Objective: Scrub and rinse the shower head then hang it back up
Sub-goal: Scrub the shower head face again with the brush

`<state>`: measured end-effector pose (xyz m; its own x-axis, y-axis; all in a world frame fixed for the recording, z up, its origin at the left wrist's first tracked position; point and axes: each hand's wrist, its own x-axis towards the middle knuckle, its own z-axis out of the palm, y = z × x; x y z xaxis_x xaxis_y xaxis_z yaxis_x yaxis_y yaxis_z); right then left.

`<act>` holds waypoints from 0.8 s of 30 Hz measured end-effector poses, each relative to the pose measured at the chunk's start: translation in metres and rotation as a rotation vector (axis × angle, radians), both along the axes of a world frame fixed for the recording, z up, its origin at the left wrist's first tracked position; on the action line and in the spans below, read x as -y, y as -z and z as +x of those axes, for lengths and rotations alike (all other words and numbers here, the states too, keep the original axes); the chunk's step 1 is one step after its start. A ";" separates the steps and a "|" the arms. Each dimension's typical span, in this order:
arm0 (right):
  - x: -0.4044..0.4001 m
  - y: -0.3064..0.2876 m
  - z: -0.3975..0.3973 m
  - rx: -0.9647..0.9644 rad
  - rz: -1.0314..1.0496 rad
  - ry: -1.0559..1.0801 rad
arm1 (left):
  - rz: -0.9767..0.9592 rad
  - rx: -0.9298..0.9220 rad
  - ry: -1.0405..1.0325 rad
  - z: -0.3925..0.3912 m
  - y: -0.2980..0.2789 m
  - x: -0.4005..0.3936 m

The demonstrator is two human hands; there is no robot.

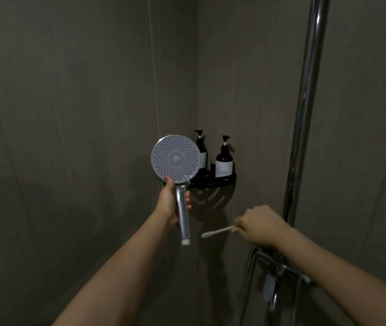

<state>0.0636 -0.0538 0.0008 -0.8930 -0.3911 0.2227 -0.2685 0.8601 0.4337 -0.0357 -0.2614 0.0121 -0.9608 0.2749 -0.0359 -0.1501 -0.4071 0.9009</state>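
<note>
left hand (169, 201) at frame centre grips the chrome handle of the shower head (175, 158) — fingers curled round it just under the disc, thumb up against the rim. shower head held upright, round white nozzle face toward the camera, handle end pointing down, no hose on it. right hand (259, 225), lower right of centre, pinches a white toothbrush (217, 231) with its bristle end pointing left, well apart from the nozzle face. behind, in the wall corner — a black corner shelf (220, 181) carrying two dark pump bottles (224, 162). chrome riser pipe (305, 114) runs up the right side; mixer valve (279, 267) under the right forearm.
</note>
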 end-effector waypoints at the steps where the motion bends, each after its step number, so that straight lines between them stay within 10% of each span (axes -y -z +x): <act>1: 0.007 0.003 0.001 0.002 0.013 -0.068 | 0.011 -0.002 -0.003 0.000 0.000 -0.001; 10: 0.006 0.013 -0.003 0.066 -0.174 0.118 | 0.063 -0.010 0.008 0.005 -0.014 -0.005; 15: 0.027 0.025 -0.003 0.040 -0.074 -0.173 | 0.011 -0.020 -0.002 0.009 -0.007 -0.010; 20: -0.004 -0.001 -0.009 0.004 -0.285 0.293 | -0.020 -0.012 -0.003 0.009 -0.006 -0.003; 24: 0.012 0.012 0.003 0.081 -0.214 -0.060 | -0.008 -0.009 -0.013 0.010 -0.003 -0.005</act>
<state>0.0667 -0.0661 -0.0111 -0.8879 -0.3953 0.2352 -0.3481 0.9117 0.2184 -0.0259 -0.2568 0.0151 -0.9647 0.2618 -0.0296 -0.1370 -0.4023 0.9052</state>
